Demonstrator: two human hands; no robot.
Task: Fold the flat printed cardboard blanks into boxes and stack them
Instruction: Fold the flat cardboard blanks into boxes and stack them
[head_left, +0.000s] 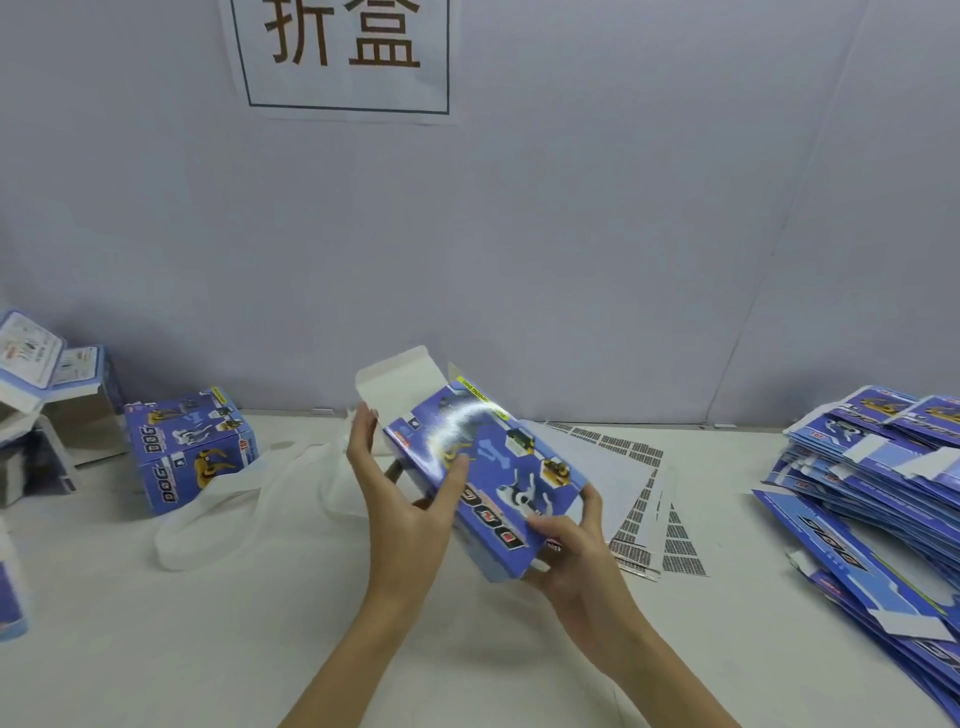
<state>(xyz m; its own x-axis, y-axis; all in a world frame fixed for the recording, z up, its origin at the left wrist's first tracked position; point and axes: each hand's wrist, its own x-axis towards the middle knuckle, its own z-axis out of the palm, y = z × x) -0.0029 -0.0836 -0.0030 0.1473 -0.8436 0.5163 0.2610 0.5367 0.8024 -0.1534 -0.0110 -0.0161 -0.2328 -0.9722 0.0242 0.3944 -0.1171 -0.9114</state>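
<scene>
both hands hold a blue box (488, 478) above the desk (260, 623), mid-scene. the left hand (400, 499) clasps its left side, the right hand (571, 545) grips the near end. its far flap stands open; inside cannot be seen. flat blanks (883, 467) lie stacked right, a folded box (192, 447) left.

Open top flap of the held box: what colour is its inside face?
White, unprinted; the head view shows it best.

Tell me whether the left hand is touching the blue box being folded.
Touching. The head view shows the left hand with its thumb pressed on the printed face of the blue box and its fingers along the box's left side.
</scene>
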